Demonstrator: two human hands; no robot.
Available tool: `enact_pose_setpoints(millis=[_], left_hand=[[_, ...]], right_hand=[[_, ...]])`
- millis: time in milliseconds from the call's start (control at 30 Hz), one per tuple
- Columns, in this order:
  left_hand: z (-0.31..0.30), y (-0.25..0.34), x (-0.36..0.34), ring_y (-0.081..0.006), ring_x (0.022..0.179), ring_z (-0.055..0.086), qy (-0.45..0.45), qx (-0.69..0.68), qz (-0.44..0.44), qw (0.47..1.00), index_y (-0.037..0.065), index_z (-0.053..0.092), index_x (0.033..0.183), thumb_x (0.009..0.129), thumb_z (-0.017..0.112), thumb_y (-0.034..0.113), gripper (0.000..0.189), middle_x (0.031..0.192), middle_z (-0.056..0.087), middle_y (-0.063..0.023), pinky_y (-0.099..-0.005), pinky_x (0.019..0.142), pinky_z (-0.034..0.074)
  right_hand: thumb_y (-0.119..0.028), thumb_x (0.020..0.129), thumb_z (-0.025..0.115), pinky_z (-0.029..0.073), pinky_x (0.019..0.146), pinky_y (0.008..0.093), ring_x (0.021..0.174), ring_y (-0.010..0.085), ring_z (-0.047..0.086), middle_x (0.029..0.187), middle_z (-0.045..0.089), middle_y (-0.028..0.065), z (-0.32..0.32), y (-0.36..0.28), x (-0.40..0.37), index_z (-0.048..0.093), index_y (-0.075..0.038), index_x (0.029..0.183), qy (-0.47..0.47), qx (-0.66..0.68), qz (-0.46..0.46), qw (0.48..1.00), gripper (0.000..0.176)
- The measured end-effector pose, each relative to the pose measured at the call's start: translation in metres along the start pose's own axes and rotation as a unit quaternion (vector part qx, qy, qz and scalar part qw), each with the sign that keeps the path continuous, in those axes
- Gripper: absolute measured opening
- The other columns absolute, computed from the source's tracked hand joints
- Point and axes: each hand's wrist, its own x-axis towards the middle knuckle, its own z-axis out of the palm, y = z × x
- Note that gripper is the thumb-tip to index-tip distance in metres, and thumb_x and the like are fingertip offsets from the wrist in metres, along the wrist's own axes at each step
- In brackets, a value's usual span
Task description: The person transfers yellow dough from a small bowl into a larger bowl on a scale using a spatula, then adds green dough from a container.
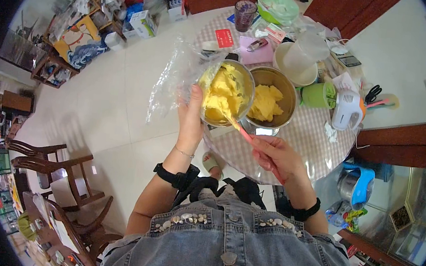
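My left hand (191, 118) is closed around the left side of a metal bowl (251, 88), tilted toward me near the table's left edge. Soft yellow dough-like mixture (226, 88) fills much of it. Clear plastic wrap (170, 75) hangs from the bowl's left side, by my left fingers. My right hand (278, 157) grips the pink handle of a spatula (245, 133), whose smeared tip reaches into the mixture; the blade is mostly hidden. Right beside this bowl, a second metal bowl (292, 107) on the table holds another yellow lump (265, 102).
On the checked tablecloth (301, 149) stand a white hand mixer (348, 111), a green cup (320, 95), a translucent pitcher (307, 51), a dark glass (244, 16) and a green bowl (281, 9). A wooden chair (74, 163) stands at the left.
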Motion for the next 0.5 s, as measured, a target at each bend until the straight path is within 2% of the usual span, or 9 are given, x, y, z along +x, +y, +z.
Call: enact_pose_setpoints(millis=[167, 400, 500], left_hand=[[0.003, 0.002, -0.002, -0.0199, 0.113, 0.052, -0.004, -0.015, -0.009, 1.0, -0.003, 0.043, 0.126, 0.09, 0.052, 0.053, 0.067, 0.122, 0.051, -0.012, -0.0343, 0.097, 0.042], [0.002, 0.004, 0.002, -0.0191, 0.116, 0.05, -0.028, -0.051, -0.032, 0.998, 0.0, 0.045, 0.128, 0.091, 0.047, 0.056, 0.067, 0.125, 0.051, -0.009, -0.0349, 0.1, 0.039], [0.009, 0.014, -0.003, -0.0188, 0.118, 0.049, -0.036, -0.025, -0.046, 0.998, 0.002, 0.046, 0.128, 0.091, 0.045, 0.057, 0.066, 0.126, 0.052, -0.0083, -0.0349, 0.101, 0.038]], right_hand=[[-0.023, 0.09, 0.062, 0.03, 0.041, 0.0177, 0.05, 0.0032, 0.042, 0.071, 0.056, -0.0018, 0.003, 0.011, -0.004, 0.063, -0.001, 0.11, 0.013, 0.01, -0.06, 0.998, 0.03], [-0.02, 0.091, 0.06, 0.032, 0.043, 0.0172, 0.051, 0.0037, 0.044, 0.073, 0.058, -0.0013, -0.002, 0.006, -0.019, 0.062, -0.001, 0.113, -0.006, 0.024, -0.081, 0.996, 0.03], [-0.019, 0.091, 0.06, 0.032, 0.044, 0.0174, 0.052, 0.0039, 0.045, 0.076, 0.06, -0.0001, -0.012, 0.005, -0.019, 0.062, -0.002, 0.115, 0.012, 0.001, -0.134, 0.991, 0.029]])
